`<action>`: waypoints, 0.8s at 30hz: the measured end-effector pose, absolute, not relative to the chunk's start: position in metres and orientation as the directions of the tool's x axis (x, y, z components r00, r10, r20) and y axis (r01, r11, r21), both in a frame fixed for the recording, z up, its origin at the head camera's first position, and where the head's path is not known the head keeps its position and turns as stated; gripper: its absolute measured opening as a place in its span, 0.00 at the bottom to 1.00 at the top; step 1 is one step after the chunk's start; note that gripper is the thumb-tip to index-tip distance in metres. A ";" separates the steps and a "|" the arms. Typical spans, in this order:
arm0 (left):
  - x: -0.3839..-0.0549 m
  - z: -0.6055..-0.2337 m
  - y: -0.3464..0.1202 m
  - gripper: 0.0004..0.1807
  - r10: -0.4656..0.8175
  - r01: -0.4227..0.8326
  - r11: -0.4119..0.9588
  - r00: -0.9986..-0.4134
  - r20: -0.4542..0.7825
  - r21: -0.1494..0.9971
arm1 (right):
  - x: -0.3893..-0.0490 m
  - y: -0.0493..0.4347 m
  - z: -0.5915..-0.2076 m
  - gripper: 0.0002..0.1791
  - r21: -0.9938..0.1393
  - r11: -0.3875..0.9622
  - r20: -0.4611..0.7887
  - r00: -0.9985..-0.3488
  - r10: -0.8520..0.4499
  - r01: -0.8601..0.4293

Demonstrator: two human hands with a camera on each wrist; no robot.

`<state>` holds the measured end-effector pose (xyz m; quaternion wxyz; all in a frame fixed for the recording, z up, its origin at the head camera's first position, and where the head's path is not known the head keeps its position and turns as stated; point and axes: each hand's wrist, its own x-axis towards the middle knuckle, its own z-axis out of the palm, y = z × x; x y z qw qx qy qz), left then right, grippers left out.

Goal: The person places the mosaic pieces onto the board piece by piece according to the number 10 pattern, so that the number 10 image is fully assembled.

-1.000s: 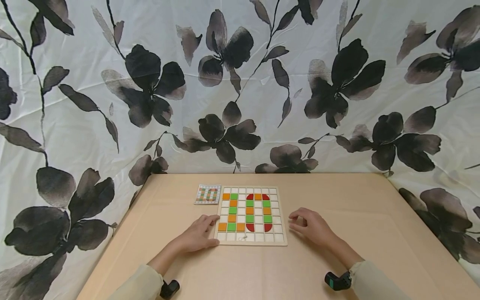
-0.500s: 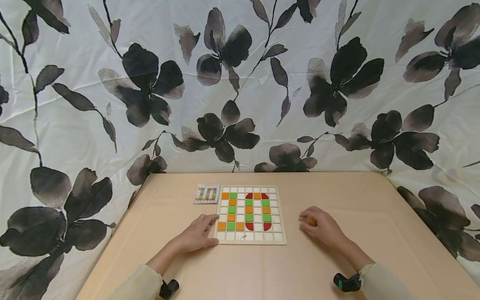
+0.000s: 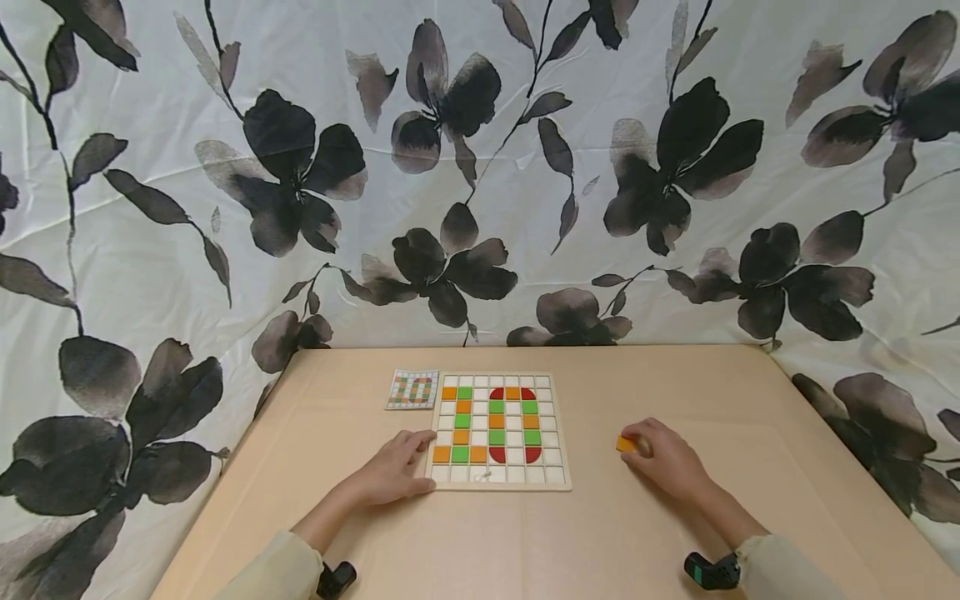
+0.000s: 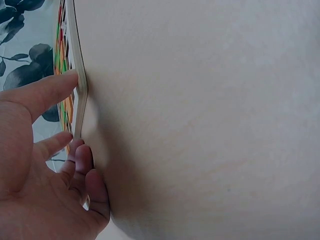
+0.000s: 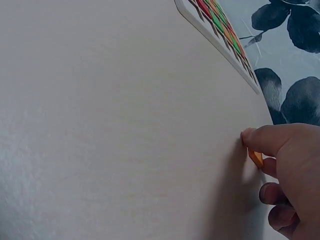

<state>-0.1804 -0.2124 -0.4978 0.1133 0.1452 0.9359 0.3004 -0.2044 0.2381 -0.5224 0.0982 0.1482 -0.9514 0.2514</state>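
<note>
A square wooden board (image 3: 502,487) with a white grid lies on the table. Orange and green tiles form an upright shape with a foot on its left half; a ring with rounded red corner tiles (image 3: 497,456) fills the right. My left hand (image 3: 390,471) rests at the board's left side, thumb near the front corner and index fingertip against the left edge, as the left wrist view also shows. Right of the board, close over the table, my right hand (image 3: 667,458) pinches an orange square tile (image 3: 625,445) between thumb and fingers. Part of that tile is hidden by the fingers.
A small pattern card (image 3: 412,390) lies against the board's back left corner. The pale wooden table (image 3: 510,550) reaches back to a hanging white cloth (image 3: 555,192) with dark flowers. Dark wrist cameras (image 3: 712,571) sit by both sleeves.
My right hand has moved right, away from the board, and an orange tile now shows in its fingers. My left hand has stayed at the board's left edge.
</note>
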 end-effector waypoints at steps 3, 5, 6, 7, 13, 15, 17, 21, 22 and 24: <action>-0.180 -0.498 -0.213 0.42 0.341 0.203 0.774 -0.932 -0.125 0.600 | -0.205 0.240 -0.523 0.13 -0.445 0.835 0.257 -0.940 -0.225 -0.322; -0.179 -0.497 -0.212 0.42 0.340 0.202 0.772 -0.932 -0.124 0.602 | -0.206 0.240 -0.522 0.12 -0.441 0.840 0.256 -0.942 -0.218 -0.315; -0.179 -0.497 -0.212 0.41 0.339 0.200 0.772 -0.933 -0.124 0.603 | -0.206 0.240 -0.522 0.12 -0.440 0.841 0.259 -0.941 -0.217 -0.315; -0.179 -0.496 -0.212 0.41 0.339 0.199 0.772 -0.932 -0.126 0.604 | -0.206 0.239 -0.522 0.11 -0.439 0.841 0.261 -0.941 -0.217 -0.316; -0.178 -0.495 -0.212 0.41 0.338 0.196 0.772 -0.932 -0.129 0.605 | -0.208 0.233 -0.520 0.11 -0.453 0.827 0.280 -0.934 -0.223 -0.333; -0.178 -0.495 -0.211 0.41 0.338 0.197 0.772 -0.933 -0.127 0.604 | -0.209 0.229 -0.519 0.12 -0.467 0.817 0.283 -0.932 -0.226 -0.339; -0.178 -0.495 -0.211 0.41 0.338 0.198 0.772 -0.933 -0.126 0.603 | -0.210 0.225 -0.519 0.11 -0.489 0.801 0.278 -0.932 -0.232 -0.346; -0.178 -0.497 -0.212 0.41 0.341 0.204 0.772 -0.932 -0.121 0.602 | -0.212 0.214 -0.519 0.11 -0.543 0.754 0.268 -0.927 -0.261 -0.369; -0.178 -0.497 -0.213 0.41 0.343 0.206 0.771 -0.932 -0.120 0.603 | -0.212 0.211 -0.518 0.11 -0.552 0.746 0.267 -0.926 -0.266 -0.373; -0.179 -0.498 -0.213 0.41 0.346 0.210 0.769 -0.931 -0.117 0.604 | -0.212 0.205 -0.518 0.11 -0.564 0.738 0.253 -0.928 -0.273 -0.370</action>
